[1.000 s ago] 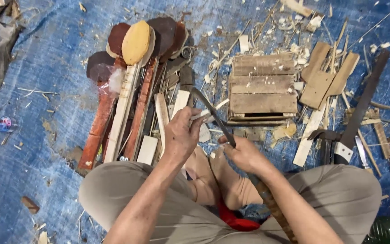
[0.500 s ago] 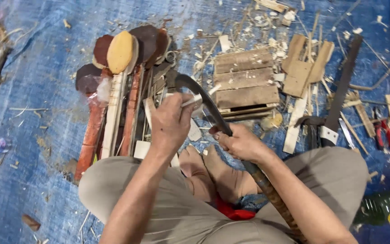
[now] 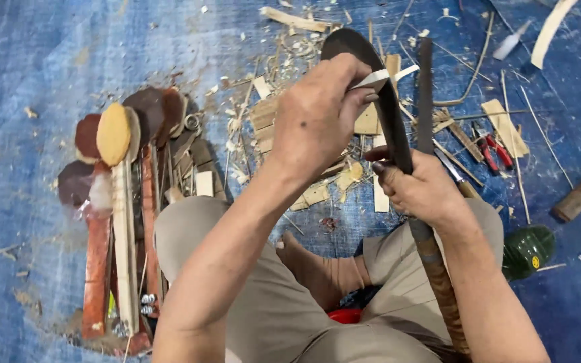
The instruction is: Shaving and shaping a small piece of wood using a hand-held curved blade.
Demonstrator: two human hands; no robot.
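raised now: curved dark blade (image 3: 384, 101)

blue tarp (image 3: 35, 81), wood shavings (image 3: 290, 47), long-handled wooden spoons (image 3: 112, 202), red-handled pliers (image 3: 492, 151), green bottle (image 3: 527, 250)

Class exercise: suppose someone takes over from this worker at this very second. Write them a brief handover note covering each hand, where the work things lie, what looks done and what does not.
Left hand: pinches a thin pale wood strip and holds it against the blade.
Right hand: grips the long curved knife, blade pointing away; its wrapped handle runs back along the right forearm.
Around: wooden spoon-like pieces lie in a row on the blue tarp to the left; wood offcuts and shavings lie ahead; red-handled pliers and a green round object to the right.
Done: many shavings lie cut.
Left: the strip is in hand, its finish unclear.
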